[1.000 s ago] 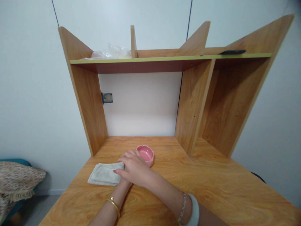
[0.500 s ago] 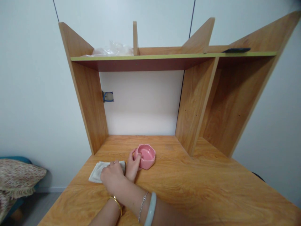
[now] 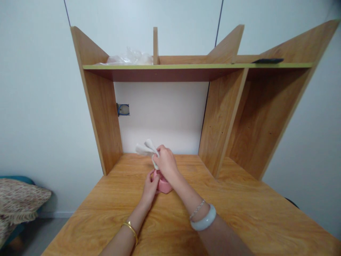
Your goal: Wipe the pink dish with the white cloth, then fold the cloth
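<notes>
A pink ashtray-like bowl (image 3: pixel 164 187) with angular sides rests on the wooden desk. Its left rim is pinched between the thumb and fingers of my left hand (image 3: pixel 150 186). My right hand (image 3: pixel 166 161) is above the bowl and covers much of its opening. In its fingers is a pale grey-white cloth (image 3: pixel 148 149), whose loose end sticks out to the left. The cloth's lower part hangs near the bowl's rim; I cannot tell whether it touches.
The desk (image 3: pixel 234 217) carries a wooden shelf unit (image 3: pixel 170 73) along its back. A clear plastic bag (image 3: pixel 130 58) and a flat black object (image 3: pixel 268 60) lie on the upper shelf. An open wall socket box (image 3: pixel 123 109) shows at left. A patterned cushion (image 3: pixel 22 199) is at far left.
My right hand has lifted the cloth off the desk and carried it right, over the bowl, so my arms are uncrossed. My left hand keeps hold of the bowl.
</notes>
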A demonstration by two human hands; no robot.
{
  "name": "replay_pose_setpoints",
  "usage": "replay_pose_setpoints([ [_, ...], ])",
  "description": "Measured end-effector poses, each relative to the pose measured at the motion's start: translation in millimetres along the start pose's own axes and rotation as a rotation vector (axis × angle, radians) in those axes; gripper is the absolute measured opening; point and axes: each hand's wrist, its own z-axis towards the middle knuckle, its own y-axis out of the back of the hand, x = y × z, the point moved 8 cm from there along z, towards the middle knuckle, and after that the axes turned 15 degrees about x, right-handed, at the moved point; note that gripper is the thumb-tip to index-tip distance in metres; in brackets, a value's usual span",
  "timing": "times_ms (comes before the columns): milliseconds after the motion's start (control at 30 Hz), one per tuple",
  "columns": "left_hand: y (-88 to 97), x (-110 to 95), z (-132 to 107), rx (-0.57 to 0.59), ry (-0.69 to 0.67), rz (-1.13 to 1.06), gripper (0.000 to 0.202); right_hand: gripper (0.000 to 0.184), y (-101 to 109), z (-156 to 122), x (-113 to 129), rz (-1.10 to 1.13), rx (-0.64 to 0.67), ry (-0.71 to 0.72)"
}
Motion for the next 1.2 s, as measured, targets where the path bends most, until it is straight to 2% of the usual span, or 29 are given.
replay_pose_setpoints([
  [100, -1.2, 0, -6, 0.014, 0.031, -0.032, 0.044, 0.016, 27, -1, -49, -0.062, -0.071, -0.097],
  [167, -0.8, -3, -10, 0.012, 0.022, -0.033, 0.042, 0.016, 35, -8, -80, -0.145, -0.08, -0.174],
  [267, -0.3, -6, -13, 0.006, 0.007, -0.028, 0.041, 0.019, 33, -21, -116, -0.298, -0.018, -0.277],
  [367, 0.5, -6, -14, -0.005, 0.012, -0.042, 0.044, 0.021, 20, -34, -138, -0.401, 0.08, -0.331],
  [600, 1.0, -6, -13, -0.002, 0.016, -0.019, 0.041, 0.022, -12, -54, -153, -0.424, 0.24, -0.304],
  [800, -0.6, -8, -14, 0.01, 0.02, -0.019, 0.041, 0.018, -26, -59, -155, -0.419, 0.307, -0.292],
  [900, -0.3, -9, -14, 0.005, 0.027, -0.026, 0.041, 0.022, -28, -59, -157, -0.401, 0.309, -0.289],
  [1000, 0.2, -8, -15, -0.003, 0.027, -0.041, 0.041, 0.018, -26, -59, -161, -0.384, 0.305, -0.286],
  [1200, -1.4, -10, -17, 0.01, 0.017, -0.023, 0.043, 0.026, -9, -58, -174, -0.355, 0.234, -0.348],
])
